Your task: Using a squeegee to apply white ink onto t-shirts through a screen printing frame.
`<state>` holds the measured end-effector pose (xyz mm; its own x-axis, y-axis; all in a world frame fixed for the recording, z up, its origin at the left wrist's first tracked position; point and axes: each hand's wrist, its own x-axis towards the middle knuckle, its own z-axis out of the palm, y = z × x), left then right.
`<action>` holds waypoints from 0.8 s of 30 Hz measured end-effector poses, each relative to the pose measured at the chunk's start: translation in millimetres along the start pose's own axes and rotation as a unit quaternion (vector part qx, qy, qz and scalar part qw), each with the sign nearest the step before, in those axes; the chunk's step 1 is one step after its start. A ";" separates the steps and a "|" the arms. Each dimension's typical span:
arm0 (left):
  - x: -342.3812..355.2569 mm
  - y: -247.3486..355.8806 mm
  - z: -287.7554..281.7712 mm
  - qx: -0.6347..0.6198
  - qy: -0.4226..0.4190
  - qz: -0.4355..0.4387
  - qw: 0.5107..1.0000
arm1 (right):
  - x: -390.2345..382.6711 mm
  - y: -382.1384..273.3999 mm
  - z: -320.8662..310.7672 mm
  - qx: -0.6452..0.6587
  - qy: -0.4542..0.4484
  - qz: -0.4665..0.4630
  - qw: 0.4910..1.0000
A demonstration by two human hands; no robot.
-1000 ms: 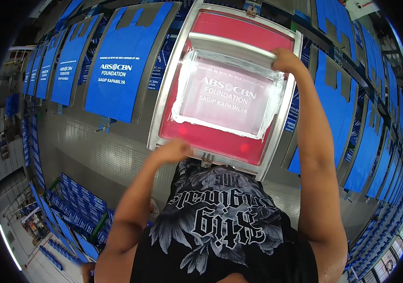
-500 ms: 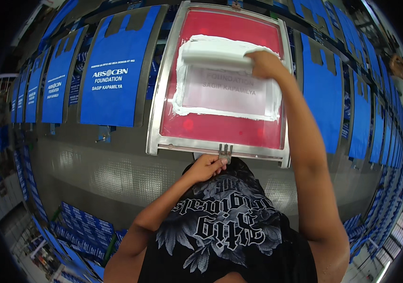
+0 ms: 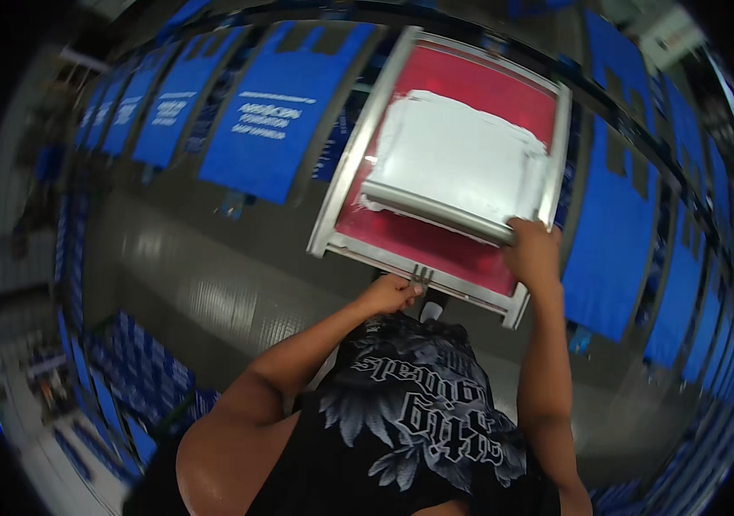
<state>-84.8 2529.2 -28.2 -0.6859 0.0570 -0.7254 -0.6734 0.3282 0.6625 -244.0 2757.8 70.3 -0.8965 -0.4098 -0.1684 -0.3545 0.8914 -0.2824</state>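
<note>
A silk-screen frame (image 3: 359, 155) with metal rails and red mesh (image 3: 470, 73) lies tilted in front of me. White ink (image 3: 461, 150) covers the middle of the mesh in a thick rectangle. Across the near side of the ink lies a long squeegee (image 3: 436, 208), its right end gripped by my right hand (image 3: 532, 251). At the middle of the frame's near rail, my left hand (image 3: 390, 295) is closed on a small pronged metal bracket (image 3: 421, 276). Whatever lies beneath the screen is hidden by the ink.
Flat blue bags with cut-out handles, some with white print, lie in rows left (image 3: 285, 107) and right (image 3: 612, 232) of the frame. A grey surface (image 3: 169, 236) runs before them. More printed blue pieces (image 3: 148, 365) lie lower left.
My right hand has drawn the squeegee toward me, from the far part of the mesh to the near part. White ink now covers the formerly see-through lettered area. The whole view has turned and shifted.
</note>
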 end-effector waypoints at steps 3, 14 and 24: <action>-9.5 8.0 -4.2 0.024 0.016 0.002 1.000 | -4.7 44.7 10.4 0.098 -0.003 0.002 0.995; 49.0 31.6 -165.2 0.111 0.421 0.111 0.893 | 39.8 83.6 57.6 0.537 0.002 0.097 0.838; 21.5 79.9 -17.1 -0.063 0.308 0.186 0.931 | -44.7 193.8 -28.1 0.553 0.034 0.165 0.816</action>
<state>-158.1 2540.5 12.3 -0.8801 -0.4200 -0.2213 -0.3574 0.2792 0.8912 -280.0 2954.4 49.6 -0.9204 -0.1377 -0.3660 0.3326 0.2169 -0.9178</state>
